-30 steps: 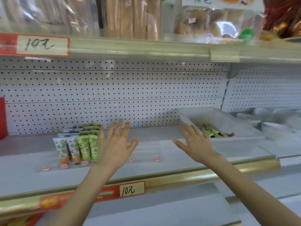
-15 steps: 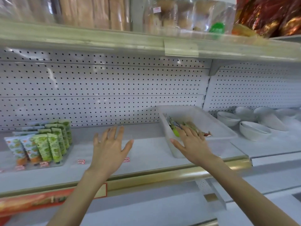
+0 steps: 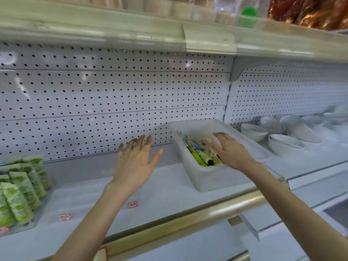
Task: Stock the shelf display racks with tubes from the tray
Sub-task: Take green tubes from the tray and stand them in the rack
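right hand point(image 3: 231, 153) now over tubes point(image 3: 197, 158), in tray point(image 3: 211, 183)

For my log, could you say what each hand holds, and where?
Nothing: the left hand hovers open; the right hand is open over the tubes in the tray.

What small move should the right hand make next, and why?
Probably lower the right hand a little and close its fingers round one of the tubes in the tray. The hand is open right above them and holds nothing; the left hand is empty too.
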{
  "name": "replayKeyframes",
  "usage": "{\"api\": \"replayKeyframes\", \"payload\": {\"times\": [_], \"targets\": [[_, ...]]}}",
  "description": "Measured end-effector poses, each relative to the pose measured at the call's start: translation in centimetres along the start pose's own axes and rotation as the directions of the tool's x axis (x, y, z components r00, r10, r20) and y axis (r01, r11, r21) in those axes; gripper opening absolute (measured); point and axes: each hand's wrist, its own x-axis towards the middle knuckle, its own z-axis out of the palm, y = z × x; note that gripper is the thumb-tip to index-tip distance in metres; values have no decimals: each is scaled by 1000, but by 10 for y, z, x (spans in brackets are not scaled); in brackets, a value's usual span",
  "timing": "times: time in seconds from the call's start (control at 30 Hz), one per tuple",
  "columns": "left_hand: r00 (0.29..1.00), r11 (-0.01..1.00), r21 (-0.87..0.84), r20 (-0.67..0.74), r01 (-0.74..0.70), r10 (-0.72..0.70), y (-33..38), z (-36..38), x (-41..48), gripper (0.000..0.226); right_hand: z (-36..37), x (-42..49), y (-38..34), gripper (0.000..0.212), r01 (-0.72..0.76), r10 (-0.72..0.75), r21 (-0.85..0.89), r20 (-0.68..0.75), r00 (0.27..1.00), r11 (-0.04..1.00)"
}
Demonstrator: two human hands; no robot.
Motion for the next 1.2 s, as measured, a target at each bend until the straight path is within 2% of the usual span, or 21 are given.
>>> {"api": "replayKeyframes", "payload": {"times": [0.3, 0.83, 0.93, 1.03, 1.1, 1.2], "targets": [[998, 999, -31, 61, -20, 21, 2, 13, 30, 60, 1, 31, 29, 65, -101, 99, 91, 23, 995, 991], [992, 994, -68, 100, 83, -76, 47, 25, 73, 59, -13, 109, 55, 64, 16, -38, 124, 172, 984, 992], [990, 993, -82, 118, 89, -79, 62, 27, 80, 59, -13, 124, 59, 59, 62, -83, 105, 213, 973, 993], [988, 991, -103, 138, 86, -72, 79, 29, 87, 59, -18, 137, 55, 46, 167, -181, 76, 284, 942, 983], [988, 990, -110, 136, 87, -71, 88, 30, 92, 58, -20, 142, 47, 31, 178, -206, 108, 364, 908, 978], [989, 989, -122, 130, 88, -72, 98, 32, 97, 57, -16, 143, 30, 35, 167, -186, 87, 572, 799, 982]]}}
